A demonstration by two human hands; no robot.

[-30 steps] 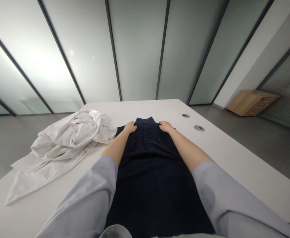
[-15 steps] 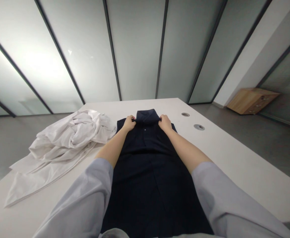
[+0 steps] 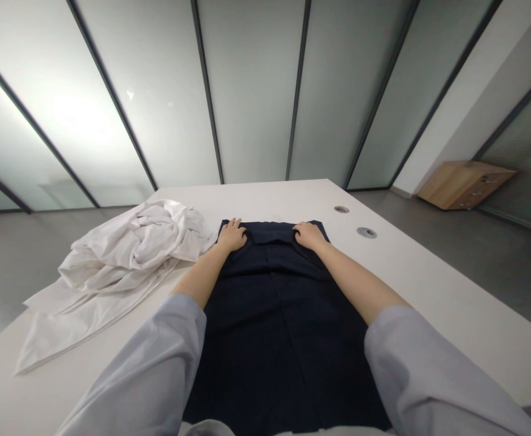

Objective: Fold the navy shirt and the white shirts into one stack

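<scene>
A dark navy shirt (image 3: 274, 315) lies lengthwise on the table in front of me, its far end folded over toward me. My left hand (image 3: 233, 235) rests palm down on the far left corner of the folded part, fingers spread. On the far right side, my right hand (image 3: 309, 235) lies on the same fold with its fingers slightly bent and apart. Between the two hands the folded collar band (image 3: 272, 236) runs across the shirt.
A crumpled heap of white cloth (image 3: 142, 242) is on the left of the white table (image 3: 428, 303), touching the shirt's far left side. Two round cable holes (image 3: 367, 232) are set in the table on the right. A wooden cabinet (image 3: 465, 183) stands on the floor beyond.
The collar stood up at the far end and both hands pinched the cloth beside it. Now that end is folded down toward me, and the hands lie on it with the fingers loosened.
</scene>
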